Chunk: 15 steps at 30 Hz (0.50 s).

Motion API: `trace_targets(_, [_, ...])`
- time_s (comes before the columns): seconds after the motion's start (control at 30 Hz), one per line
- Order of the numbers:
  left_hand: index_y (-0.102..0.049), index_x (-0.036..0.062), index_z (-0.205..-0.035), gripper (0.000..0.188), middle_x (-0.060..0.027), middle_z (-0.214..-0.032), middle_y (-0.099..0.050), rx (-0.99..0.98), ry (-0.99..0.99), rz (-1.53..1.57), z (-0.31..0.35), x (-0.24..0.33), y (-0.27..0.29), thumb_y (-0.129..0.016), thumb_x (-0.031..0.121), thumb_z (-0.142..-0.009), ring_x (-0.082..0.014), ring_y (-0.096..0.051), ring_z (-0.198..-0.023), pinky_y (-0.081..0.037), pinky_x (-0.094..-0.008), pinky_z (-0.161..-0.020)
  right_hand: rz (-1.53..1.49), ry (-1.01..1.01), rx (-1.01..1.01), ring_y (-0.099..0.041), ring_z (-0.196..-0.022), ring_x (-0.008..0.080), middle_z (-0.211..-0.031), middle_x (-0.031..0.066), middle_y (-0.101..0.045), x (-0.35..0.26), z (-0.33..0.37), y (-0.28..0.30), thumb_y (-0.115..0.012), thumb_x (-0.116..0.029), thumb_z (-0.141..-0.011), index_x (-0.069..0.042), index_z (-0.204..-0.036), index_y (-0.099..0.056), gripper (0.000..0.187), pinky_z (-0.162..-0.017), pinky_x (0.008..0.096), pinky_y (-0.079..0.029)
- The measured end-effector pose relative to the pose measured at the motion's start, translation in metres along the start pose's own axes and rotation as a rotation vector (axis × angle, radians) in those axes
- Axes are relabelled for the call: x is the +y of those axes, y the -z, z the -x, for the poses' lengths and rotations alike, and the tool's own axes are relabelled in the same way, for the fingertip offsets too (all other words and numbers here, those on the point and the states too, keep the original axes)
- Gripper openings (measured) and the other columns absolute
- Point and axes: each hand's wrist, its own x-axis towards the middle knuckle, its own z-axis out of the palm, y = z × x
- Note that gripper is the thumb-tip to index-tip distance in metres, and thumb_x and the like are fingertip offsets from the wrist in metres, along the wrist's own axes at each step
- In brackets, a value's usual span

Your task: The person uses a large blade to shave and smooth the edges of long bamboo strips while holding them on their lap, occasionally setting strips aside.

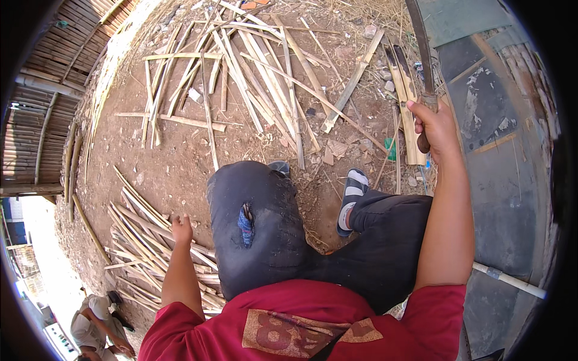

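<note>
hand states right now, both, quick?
Left hand: fingers partly curled beside the pile of strips; can't tell if it's gripping one.
Right hand: closed around the handle of a long blade.

- floor's just bare brown dirt [165, 174] w/ small stones [389, 86] around
- slatted wall [21, 129] upper L, looks like bamboo, pale pole [51, 86] across it
- dark grey sheeting [497, 210] down R side, pretty scuffed tbh
- 1 white pipe [512, 281], lower R
- bright daylight, blown out far L
</note>
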Motion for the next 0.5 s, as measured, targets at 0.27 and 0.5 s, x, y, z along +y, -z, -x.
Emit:
trace_targets(0.27, [-0.061, -0.0033, -0.131, 0.05, -0.0111, -0.109, -0.071, -0.636, -0.261, 0.477, -0.02, 0.201, -0.028, -0.057, 0.04, -0.106, -0.0147, -0.065, -0.094, -0.053, -0.0317, -0.082, 0.278, -0.25, -0.283, -0.052, -0.055, 0.009, -0.07, -0.0005, -0.056, 0.064, -0.057, -0.088, -0.078, -0.018, -0.086, -0.002, -0.1, -0.057, 0.029, -0.05, 0.0264, -0.041])
trace_targets(0.5, [-0.061, -0.0012, -0.132, 0.045, -0.0093, -0.11, -0.071, -0.648, -0.147, 0.732, -0.007, 0.218, -0.026, -0.059, 0.036, -0.106, -0.0138, -0.067, -0.09, -0.056, -0.0287, -0.078, 0.241, -0.475, -0.355, -0.06, -0.065, 0.0144, -0.084, 0.0085, -0.065, 0.223, -0.04, -0.229, -0.079, -0.018, -0.084, 0.011, -0.149, -0.036, 0.084, -0.051, 0.0306, -0.045])
